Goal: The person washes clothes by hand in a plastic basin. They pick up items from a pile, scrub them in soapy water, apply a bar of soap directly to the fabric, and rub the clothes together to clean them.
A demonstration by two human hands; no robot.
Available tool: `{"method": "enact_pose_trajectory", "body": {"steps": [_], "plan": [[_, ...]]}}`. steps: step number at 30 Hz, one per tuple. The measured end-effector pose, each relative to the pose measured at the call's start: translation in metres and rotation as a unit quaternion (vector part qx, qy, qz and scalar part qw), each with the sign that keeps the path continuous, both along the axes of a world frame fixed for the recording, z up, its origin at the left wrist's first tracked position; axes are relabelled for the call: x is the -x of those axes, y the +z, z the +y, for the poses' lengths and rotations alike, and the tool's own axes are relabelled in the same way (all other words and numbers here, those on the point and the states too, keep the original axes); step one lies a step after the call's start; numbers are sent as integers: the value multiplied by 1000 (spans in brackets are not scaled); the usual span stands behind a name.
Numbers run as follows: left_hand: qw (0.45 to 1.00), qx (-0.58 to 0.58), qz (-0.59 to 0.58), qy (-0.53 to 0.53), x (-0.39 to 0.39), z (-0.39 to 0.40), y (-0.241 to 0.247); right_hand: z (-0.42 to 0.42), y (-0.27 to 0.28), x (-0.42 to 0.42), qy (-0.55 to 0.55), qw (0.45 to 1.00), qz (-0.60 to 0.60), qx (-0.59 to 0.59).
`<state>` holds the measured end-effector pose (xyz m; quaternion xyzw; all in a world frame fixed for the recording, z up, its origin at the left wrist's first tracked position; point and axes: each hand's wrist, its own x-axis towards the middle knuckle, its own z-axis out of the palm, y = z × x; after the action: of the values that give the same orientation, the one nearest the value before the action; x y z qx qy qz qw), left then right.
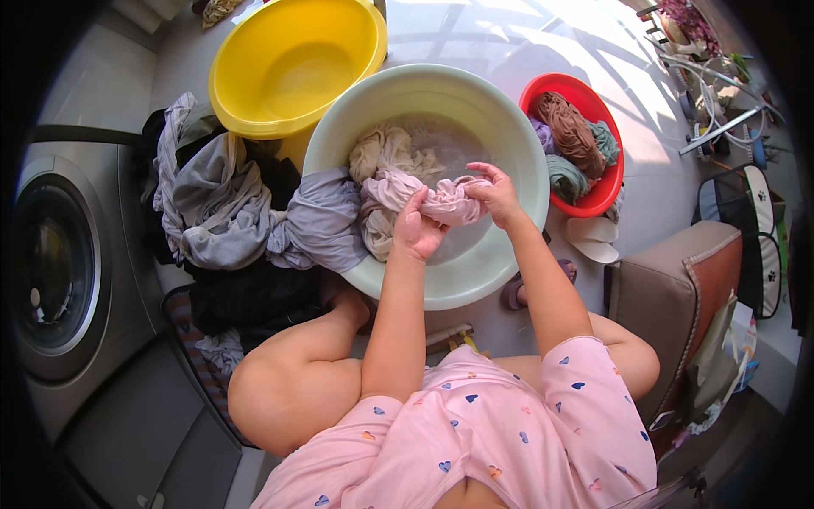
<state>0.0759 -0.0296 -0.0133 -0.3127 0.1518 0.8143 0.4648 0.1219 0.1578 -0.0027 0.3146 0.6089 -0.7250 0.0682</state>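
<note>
In front of me stands a large pale-green basin (439, 296) with cloudy water (464, 143) in it. Over the water I hold a bunched, twisted pale-pink cloth (397, 188). My left hand (421, 230) supports it from below, palm turned up and thumb against the fabric. At its right end, my right hand (496, 193) pinches the cloth, some fingers stretched out. Wet cream cloth (381, 149) lies in the basin behind and left of the pink one. A grey-blue cloth (324, 216) drapes over the basin's left rim.
Beyond the basin is a yellow tub (299, 70). A red basin (620, 184) on the right holds several twisted wet cloths. Heaped laundry (222, 203) lies left, beside a front-loading washing machine (60, 254). A brown padded seat (661, 280) stands near my right knee.
</note>
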Motion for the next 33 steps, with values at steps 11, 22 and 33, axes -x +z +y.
{"method": "enact_pose_trajectory", "body": {"steps": [11, 22, 33], "plan": [[983, 151, -81, -64, -54, -8, -85, -35, -74, -22, 253, 805, -193, -501], [998, -22, -43, -29, -37, 6, -60, -60, -79, -36, 117, 937, 69, -323], [995, -56, -51, 58, -48, 26, -106, -87, -35, -7, 43, 872, 154, -462]]}}
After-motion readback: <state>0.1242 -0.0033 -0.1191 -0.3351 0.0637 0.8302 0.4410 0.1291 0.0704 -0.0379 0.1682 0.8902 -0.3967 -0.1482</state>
